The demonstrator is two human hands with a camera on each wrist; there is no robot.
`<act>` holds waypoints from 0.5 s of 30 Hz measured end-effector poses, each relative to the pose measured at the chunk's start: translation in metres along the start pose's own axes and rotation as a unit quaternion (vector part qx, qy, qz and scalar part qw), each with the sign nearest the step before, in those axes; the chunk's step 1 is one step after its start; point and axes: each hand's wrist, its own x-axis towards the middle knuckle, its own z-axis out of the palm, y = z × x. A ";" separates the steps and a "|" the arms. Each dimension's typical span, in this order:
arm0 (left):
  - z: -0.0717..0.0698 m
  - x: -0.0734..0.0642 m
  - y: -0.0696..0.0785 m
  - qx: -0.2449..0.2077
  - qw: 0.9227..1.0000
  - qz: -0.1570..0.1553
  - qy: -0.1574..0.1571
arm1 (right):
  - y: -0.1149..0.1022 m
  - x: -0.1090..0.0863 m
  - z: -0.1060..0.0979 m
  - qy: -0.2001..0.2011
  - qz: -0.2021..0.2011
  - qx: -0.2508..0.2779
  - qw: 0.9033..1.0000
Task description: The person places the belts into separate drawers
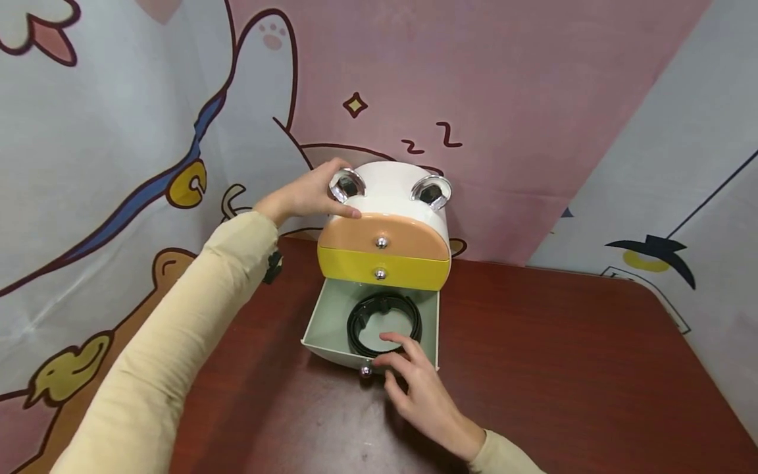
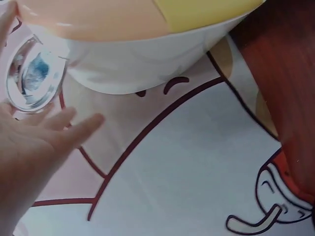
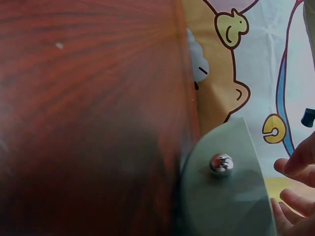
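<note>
A small white drawer box [image 1: 395, 181] with two shiny silver-ringed eyes stands on the table. My left hand [image 1: 310, 191] rests at its upper left, around one eye [image 1: 347, 186], with the thumb along the top edge of the orange drawer [image 1: 355, 234]. In the left wrist view that hand's fingers look straight and spread. The bottom drawer [image 1: 331, 322], pale green, is pulled out and holds a coiled black belt [image 1: 354, 329]. Over the drawer's front edge, right of its silver knob [image 1: 366, 372], my right hand [image 1: 423, 395] hovers with loosely bent, parted fingers and holds nothing.
A yellow drawer [image 1: 349, 263] sits closed under the orange one, each with a round silver knob. The dark red wooden table [image 1: 562, 368] spreads to both sides. Behind it, a cartoon-printed cloth [image 1: 503, 131] hangs close to the box.
</note>
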 end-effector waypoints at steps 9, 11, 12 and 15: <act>0.012 -0.006 -0.019 -0.076 0.996 0.031 0.020 | -0.002 -0.005 0.005 0.006 0.006 0.031 0.999; 0.014 -0.006 -0.019 -0.087 0.996 0.029 0.021 | -0.004 -0.006 0.004 0.010 0.002 0.051 0.999; 0.014 -0.006 -0.019 -0.090 0.995 0.029 0.022 | -0.005 -0.006 0.004 0.011 -0.002 0.062 0.998; 0.016 -0.004 -0.019 -0.101 0.994 0.033 0.026 | -0.008 -0.006 0.002 0.004 0.002 0.099 0.995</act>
